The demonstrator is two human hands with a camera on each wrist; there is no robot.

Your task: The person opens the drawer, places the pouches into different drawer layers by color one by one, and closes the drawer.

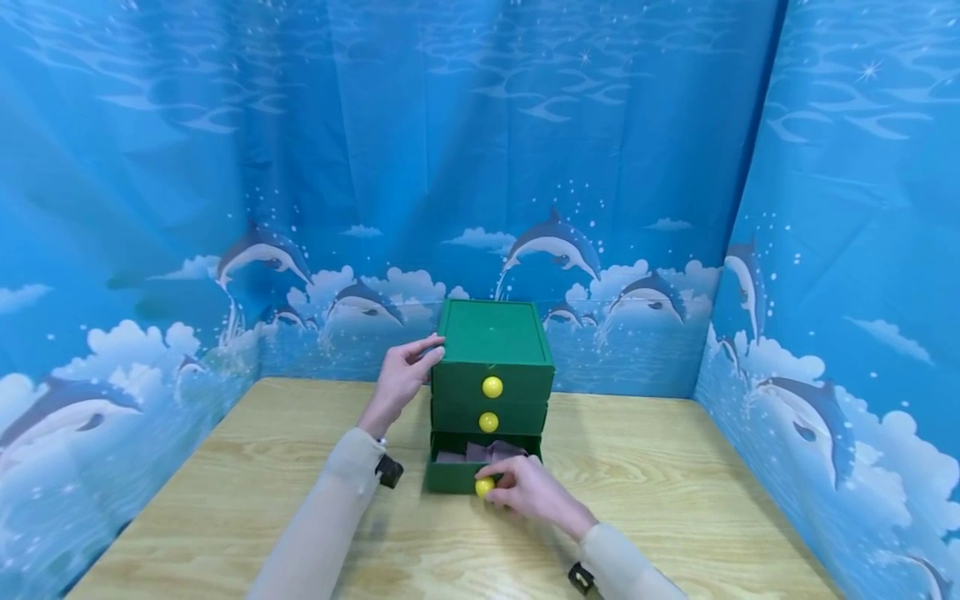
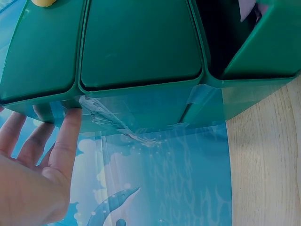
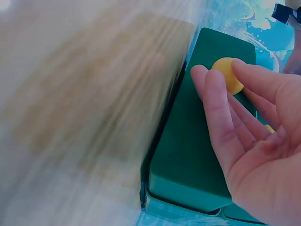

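Observation:
A green three-drawer cabinet stands on the table, each drawer front bearing a round yellow knob. Its bottom drawer is pulled partway out, and folded mauve pieces lie inside. With thumb and fingers, my right hand pinches the bottom drawer's yellow knob. My left hand rests its extended fingers against the cabinet's upper left side. In the left wrist view, those fingertips touch the side wall beside the top drawer.
The cabinet sits on a light wood-grain table. Blue curtains printed with dolphins and clouds enclose the back and both sides. Clear tape runs along the cabinet's left side.

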